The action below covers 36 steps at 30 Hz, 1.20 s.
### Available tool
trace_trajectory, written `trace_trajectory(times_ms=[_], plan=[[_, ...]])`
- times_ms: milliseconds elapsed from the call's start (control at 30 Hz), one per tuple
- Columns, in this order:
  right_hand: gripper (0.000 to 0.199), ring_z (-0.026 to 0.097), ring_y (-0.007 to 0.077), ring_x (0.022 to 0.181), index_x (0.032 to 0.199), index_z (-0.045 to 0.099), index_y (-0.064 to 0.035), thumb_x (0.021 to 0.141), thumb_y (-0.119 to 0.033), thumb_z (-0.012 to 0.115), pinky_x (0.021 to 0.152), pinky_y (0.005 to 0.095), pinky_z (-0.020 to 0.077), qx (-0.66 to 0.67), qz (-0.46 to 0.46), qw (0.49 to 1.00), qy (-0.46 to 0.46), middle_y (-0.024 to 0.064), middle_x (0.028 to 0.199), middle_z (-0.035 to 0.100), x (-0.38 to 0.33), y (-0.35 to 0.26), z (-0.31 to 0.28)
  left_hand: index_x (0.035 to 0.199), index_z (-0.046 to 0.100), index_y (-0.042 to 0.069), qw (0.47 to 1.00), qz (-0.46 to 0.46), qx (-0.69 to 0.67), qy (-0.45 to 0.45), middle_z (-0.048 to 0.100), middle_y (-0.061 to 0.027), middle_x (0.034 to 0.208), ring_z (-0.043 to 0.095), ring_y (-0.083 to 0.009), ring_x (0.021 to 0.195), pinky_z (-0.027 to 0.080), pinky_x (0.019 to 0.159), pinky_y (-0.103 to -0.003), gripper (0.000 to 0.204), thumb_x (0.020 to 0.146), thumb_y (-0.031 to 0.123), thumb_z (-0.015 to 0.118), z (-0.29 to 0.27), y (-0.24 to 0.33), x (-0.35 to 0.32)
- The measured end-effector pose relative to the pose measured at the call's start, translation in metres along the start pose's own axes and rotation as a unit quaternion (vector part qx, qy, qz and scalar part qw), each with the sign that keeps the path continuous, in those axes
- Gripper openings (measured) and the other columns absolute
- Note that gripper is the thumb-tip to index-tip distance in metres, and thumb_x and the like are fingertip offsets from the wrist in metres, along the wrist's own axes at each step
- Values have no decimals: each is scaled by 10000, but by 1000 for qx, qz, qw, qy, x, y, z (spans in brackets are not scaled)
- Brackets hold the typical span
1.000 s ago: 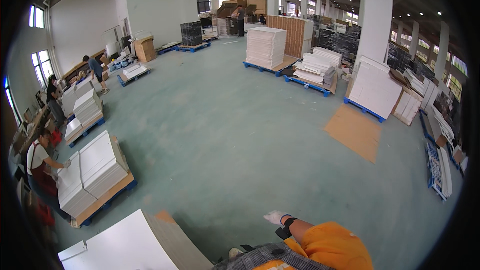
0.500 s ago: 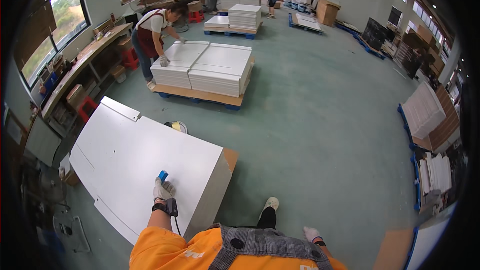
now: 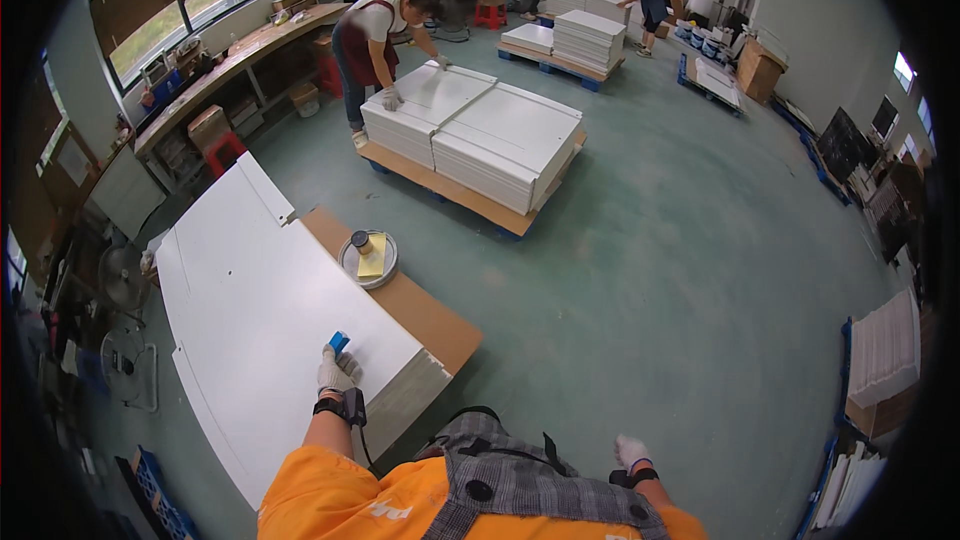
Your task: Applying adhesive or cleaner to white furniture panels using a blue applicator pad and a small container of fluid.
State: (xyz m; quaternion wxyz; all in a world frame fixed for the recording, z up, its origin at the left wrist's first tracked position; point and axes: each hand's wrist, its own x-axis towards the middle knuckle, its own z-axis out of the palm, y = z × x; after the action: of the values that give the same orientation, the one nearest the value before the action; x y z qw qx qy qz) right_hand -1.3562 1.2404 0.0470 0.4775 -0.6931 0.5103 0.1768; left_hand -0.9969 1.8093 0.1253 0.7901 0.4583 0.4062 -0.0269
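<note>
Left grip [image 3: 338, 372]: gloved, closed around a small blue block; one end of it pokes out past my fingers, away from me.
Blue block [image 3: 340, 342]: over the near right part of the white panel; whether it touches the surface, I cannot tell.
White panel [image 3: 265, 285]: broad, uppermost of a stack; a notch shows in its far edge and a small dark spot on its face.
Right grip [image 3: 632, 453]: gloved, above the green floor [image 3: 600, 330], well apart from the stack. Nothing shows in it; how tightly its fingers curl, I cannot tell.
Hold on the block: firm but not squeezed, in my judgement, with the fingers clear of its projecting end.
Contact: if the block meets the panel, I should set it flat and press lightly, since a tilted corner could mark the white face.
Panel edge: near the block, so slow movement is wise there; a slip could chip the rim.
Wrist cord [image 3: 367, 448]: hangs from the dark box at my left wrist; best held off the stack's corner, where it might snag.
Free side: the right grip could steady the panel, should it slide.
Round tub [image 3: 386, 275]: just beside the stack, a yellow pad [image 3: 372, 258] and a dark jar [image 3: 361, 240] on top; wide swings risk knocking these.
</note>
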Motion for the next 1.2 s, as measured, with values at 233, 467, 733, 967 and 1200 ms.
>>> trace_trajectory(times_ms=[233,467,733,967,1200], plan=[[251,408,109,514,690,490,-123,900,-258,474,464,266,320,4,-55,990,-129,-21,613,450,98,-107,2,879,566,111,997,31,-35,53,576,-25,747,553,-185,636,474,563,-352,445,870,556,554,30,13,25],[278,594,227,668,772,559,-54,908,-285,484,586,373,454,-434,-348,823,-112,45,741,621,209,-209,-13,882,551,103,996,16,-74,45,569,-29,743,549,-191,624,487,590,-361,469,868,572,544,122,27,64],[439,613,210,982,1148,616,-13,892,-356,518,888,297,466,-76,-136,968,-197,114,1100,653,208,-412,6,1012,577,59,979,14,7,-202,617,-91,907,591,-248,807,497,754,-424,575,885,611,474,282,23,32],[452,574,186,1043,1282,505,5,923,-270,525,923,294,449,-49,-310,866,-389,107,1171,606,187,-575,53,1011,558,15,960,-40,35,-275,619,-178,985,602,-322,934,481,867,-479,663,918,629,326,376,20,-9],[559,473,197,1208,1407,329,18,934,-216,514,1029,319,378,-60,-351,749,-559,152,1330,482,165,-720,67,1036,558,-16,945,-86,85,-304,619,-193,1020,610,-298,923,486,871,-426,656,970,559,248,489,15,-18]])
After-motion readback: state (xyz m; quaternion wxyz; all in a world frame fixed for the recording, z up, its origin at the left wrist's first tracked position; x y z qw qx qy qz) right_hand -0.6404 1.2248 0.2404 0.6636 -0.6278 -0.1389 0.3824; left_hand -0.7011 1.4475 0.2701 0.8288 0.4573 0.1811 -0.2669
